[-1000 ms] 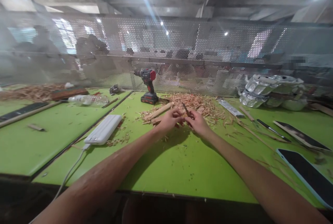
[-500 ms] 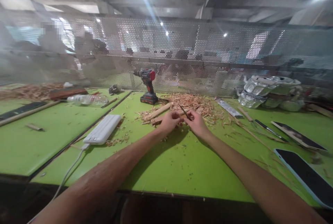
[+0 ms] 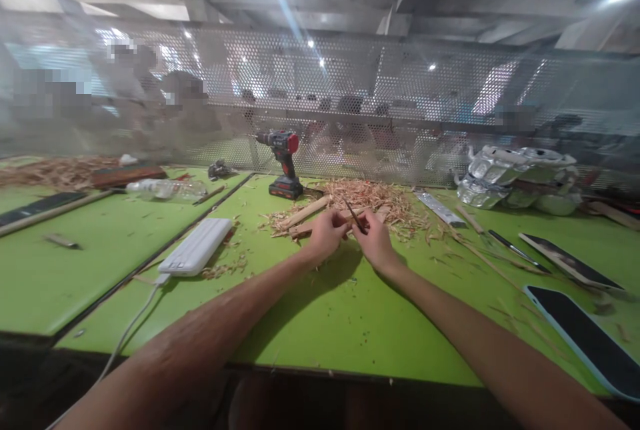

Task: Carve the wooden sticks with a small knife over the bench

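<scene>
Both hands are close together over the green table (image 3: 345, 330), just in front of a heap of wood shavings (image 3: 360, 191). My right hand (image 3: 374, 238) is closed around a thin dark stick-like tool (image 3: 353, 212) that slants up and to the left; its exact kind is too small to tell. My left hand (image 3: 327, 235) is closed too, fingertips pinched near the tool's lower end. What lies between those fingertips is hidden. Behind the hands, wooden strips (image 3: 306, 212) rest on the shavings.
A cordless drill (image 3: 285, 162) stands behind the shavings. To the left lie a white power bank (image 3: 196, 247) with a cable and a plastic bottle (image 3: 167, 190). A phone (image 3: 580, 337), a slim pen-like tool (image 3: 517, 250) and foil-like silvery bundles (image 3: 517, 177) are at right. A perforated screen (image 3: 345, 83) stands behind.
My hands have shifted only slightly, with the right wrist a little lower and the tool still in its grip. Beyond the screen, people at left have moved.
</scene>
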`<state>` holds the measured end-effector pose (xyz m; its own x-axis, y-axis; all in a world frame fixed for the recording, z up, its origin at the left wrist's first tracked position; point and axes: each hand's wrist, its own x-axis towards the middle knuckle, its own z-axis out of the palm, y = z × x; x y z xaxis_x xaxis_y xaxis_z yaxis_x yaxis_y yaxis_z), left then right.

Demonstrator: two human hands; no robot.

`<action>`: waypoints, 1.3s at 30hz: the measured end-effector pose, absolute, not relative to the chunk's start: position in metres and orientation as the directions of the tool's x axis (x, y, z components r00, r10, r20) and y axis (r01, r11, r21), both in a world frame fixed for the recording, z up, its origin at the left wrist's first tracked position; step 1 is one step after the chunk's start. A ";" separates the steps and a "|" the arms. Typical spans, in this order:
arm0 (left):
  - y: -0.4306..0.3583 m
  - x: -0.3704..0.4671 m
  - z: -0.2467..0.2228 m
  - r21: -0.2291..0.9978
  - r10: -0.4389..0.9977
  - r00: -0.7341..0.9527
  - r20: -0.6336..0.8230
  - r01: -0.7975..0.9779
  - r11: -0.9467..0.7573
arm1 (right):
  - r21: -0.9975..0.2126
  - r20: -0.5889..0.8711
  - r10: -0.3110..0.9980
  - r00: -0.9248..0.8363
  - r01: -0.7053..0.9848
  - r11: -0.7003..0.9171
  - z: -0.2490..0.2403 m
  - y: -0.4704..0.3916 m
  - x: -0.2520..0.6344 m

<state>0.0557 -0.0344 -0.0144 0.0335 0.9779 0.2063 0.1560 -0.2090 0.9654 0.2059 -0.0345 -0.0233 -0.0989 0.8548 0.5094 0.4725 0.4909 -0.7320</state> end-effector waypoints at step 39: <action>-0.029 0.043 -0.017 0.903 0.944 0.106 0.314 0.273 -0.331 | -0.760 0.424 0.880 -0.214 0.445 0.474 -0.016 -0.028 0.215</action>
<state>0.0435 -0.0288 -0.0171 0.1061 0.9435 0.3139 0.2732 -0.3312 0.9032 0.2153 -0.0283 -0.0161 -0.2135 0.8803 0.4236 0.4451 0.4736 -0.7600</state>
